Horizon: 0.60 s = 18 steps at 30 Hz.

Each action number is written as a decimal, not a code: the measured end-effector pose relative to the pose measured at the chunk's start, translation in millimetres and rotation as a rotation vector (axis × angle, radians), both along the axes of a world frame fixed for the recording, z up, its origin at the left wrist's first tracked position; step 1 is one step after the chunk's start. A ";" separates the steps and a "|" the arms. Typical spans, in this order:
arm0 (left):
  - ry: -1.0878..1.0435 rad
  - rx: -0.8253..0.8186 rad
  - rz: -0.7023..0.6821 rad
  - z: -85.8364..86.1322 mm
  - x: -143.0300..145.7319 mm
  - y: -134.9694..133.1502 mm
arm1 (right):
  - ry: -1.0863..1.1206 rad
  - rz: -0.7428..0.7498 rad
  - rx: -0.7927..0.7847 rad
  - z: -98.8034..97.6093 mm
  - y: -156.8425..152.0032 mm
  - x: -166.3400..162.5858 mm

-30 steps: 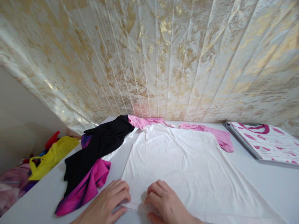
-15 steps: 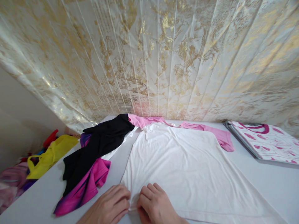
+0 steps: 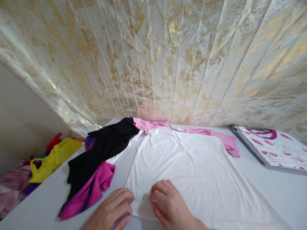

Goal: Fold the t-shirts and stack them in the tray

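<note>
A white shirt (image 3: 192,172) with pink sleeves (image 3: 227,143) lies spread out, its hem towards me and soft wrinkles across its body. My left hand (image 3: 112,207) is by the near left corner of the hem, fingers loosely bent and apart, fingertips at the cloth's side edge. Over the lower left part of the shirt is my right hand (image 3: 171,204), slightly blurred, with its thumb apart from the curved fingers and no cloth visibly gripped. The undersides of both hands are hidden.
Left of the shirt lies a crumpled black and magenta garment (image 3: 96,166). Folded clothes (image 3: 275,147) with a pink-patterned top sit at the right on the white table (image 3: 271,182). Beyond the left edge are a yellow bag (image 3: 55,156) and other cloth items. A gold-patterned curtain (image 3: 163,64) hangs behind.
My right hand has moved right and slightly away from me, off the hem corner and over the shirt. The fingers of my left hand have loosened, while that hand stays near the corner.
</note>
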<state>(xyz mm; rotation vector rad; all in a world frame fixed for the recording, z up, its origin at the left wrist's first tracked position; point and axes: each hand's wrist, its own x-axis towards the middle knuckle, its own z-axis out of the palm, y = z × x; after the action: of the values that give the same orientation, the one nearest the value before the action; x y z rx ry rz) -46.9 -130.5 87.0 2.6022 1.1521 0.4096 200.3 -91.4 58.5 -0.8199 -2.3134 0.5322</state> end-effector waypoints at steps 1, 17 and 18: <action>-0.010 0.001 0.016 2.7 2.6 2.9 | -0.006 -0.035 -0.045 7.3 4.6 8.7; 0.186 0.330 -0.157 -34.5 57.2 51.2 | -0.447 -0.329 0.020 -14.6 10.4 113.4; 0.174 0.335 -0.157 -34.5 55.8 52.1 | -0.471 -0.410 0.029 -17.1 12.5 132.2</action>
<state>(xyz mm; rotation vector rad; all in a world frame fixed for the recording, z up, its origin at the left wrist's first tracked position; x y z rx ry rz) 8.8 -78.4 52.6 3.0474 0.9913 0.3753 332.5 -78.9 41.4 -1.4877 -2.4470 0.1298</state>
